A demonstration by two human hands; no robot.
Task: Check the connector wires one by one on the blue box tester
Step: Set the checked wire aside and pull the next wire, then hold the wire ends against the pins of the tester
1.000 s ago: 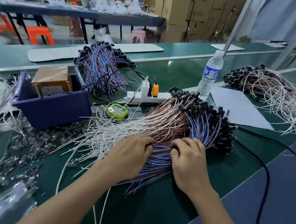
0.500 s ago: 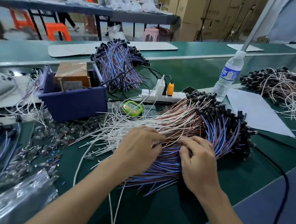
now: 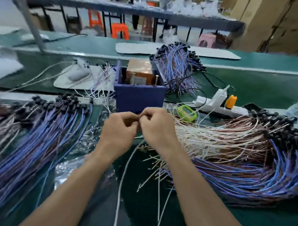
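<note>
With left hand (image 3: 119, 128), right hand (image 3: 158, 128) pinching one white wire (image 3: 120, 188), lift clear of pile (image 3: 228, 146) at 3 o'clock; plug squarely into blue box tester (image 3: 139, 97) at 12.

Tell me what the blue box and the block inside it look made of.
Blue box: likely matte moulded plastic, judging by its even dark-blue colour and thin, stiff walls. Block inside it: brown and glossy, perhaps cardboard wrapped in tape; glare and creases suggest this, but blur leaves it open.

Plastic, foam and matt green on our bench

We see a matt blue plastic box (image 3: 140, 97), plastic-coated wires (image 3: 227, 159), a matt green table (image 3: 257, 86).
</note>
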